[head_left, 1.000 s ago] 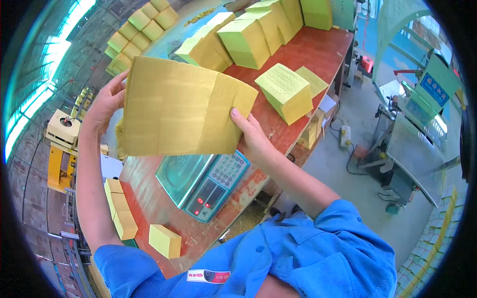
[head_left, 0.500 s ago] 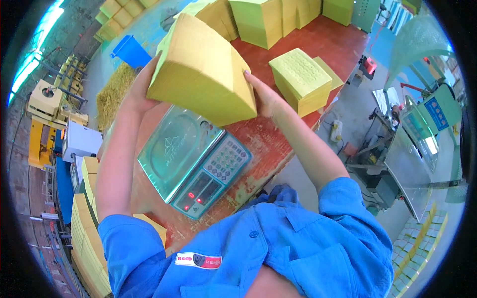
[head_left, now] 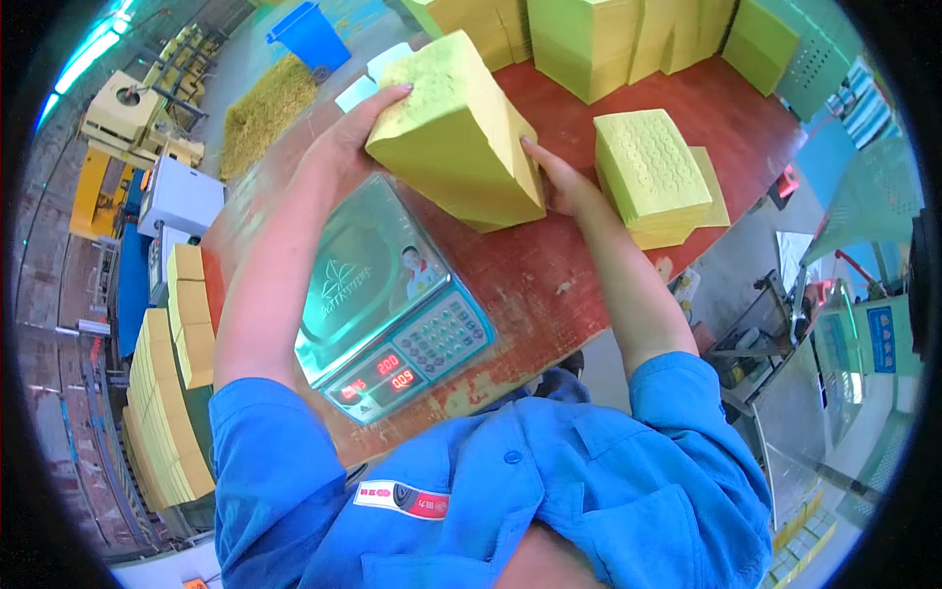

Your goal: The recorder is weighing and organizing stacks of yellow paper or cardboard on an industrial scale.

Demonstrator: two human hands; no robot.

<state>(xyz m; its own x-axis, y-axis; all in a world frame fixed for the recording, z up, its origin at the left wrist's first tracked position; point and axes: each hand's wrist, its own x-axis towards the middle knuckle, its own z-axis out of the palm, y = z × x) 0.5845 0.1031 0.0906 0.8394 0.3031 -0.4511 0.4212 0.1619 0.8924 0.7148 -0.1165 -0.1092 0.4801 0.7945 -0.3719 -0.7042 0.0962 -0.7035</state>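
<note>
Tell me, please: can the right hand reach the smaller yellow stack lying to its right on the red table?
Probably yes. The smaller yellow stack lies just beside the right hand with nothing between them, but that hand is now pressed on the big yellow bundle.

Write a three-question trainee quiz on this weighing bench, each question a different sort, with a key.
1. True or false: the yellow stack rests flat on the scale.
2. What holds the stack? A) left hand only B) right hand only C) both hands
3. Fill in: the table top is ____ in colour.

Key: 1 false, it is tilted and held beyond the pan; 2 C; 3 red.
</note>
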